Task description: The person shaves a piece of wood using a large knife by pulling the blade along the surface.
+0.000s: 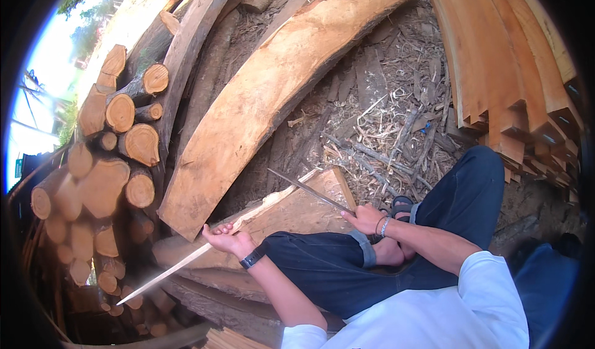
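My left hand (230, 241), with a dark band at the wrist, is curled around a long pale wooden stick (164, 277). One end of the stick tapers to a point at the lower left. Its other part runs up and right over a sawn slab (279, 216) in front of my legs. In my right hand (367, 219) is the handle end of a long, narrow knife (310, 192). The grey blade points up and left above the slab, close to the stick's far part. Whether the blade touches the stick I cannot tell. My right fingers hide the handle.
Cut logs (102, 188) are stacked at the left. A big curved plank (266, 95) lies across the far middle. Sawn boards (502, 57) are piled at the far right. Bark and shavings (387, 126) litter the ground. My crossed legs (458, 194) are close below the slab.
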The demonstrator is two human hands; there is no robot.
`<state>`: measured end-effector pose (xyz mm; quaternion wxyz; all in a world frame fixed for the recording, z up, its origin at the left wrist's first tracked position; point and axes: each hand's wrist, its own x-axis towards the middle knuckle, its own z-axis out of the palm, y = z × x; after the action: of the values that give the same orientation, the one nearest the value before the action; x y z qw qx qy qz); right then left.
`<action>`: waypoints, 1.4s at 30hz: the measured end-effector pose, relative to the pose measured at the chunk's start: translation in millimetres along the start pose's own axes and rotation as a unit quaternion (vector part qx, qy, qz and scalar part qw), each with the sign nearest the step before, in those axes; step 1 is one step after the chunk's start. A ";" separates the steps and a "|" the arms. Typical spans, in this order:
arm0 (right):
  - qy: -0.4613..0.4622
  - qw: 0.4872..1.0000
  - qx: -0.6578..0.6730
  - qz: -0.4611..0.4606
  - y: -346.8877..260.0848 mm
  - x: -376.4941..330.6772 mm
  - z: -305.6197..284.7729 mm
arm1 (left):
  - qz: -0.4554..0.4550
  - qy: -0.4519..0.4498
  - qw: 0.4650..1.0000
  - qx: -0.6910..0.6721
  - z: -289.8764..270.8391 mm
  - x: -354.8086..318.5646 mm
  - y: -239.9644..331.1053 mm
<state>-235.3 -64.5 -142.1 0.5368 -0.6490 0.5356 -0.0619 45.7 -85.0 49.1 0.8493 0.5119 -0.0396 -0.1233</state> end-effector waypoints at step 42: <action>0.354 0.913 -0.136 -0.148 -20.2 -51.8 -122.4 | 0.009 -0.208 0.971 -0.115 -22.6 -31.1 -1.0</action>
<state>-324.5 -105.3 -50.2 0.2035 -0.7230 0.5915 -0.2934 19.8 -58.2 39.4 0.8765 0.3735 -0.2058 -0.2231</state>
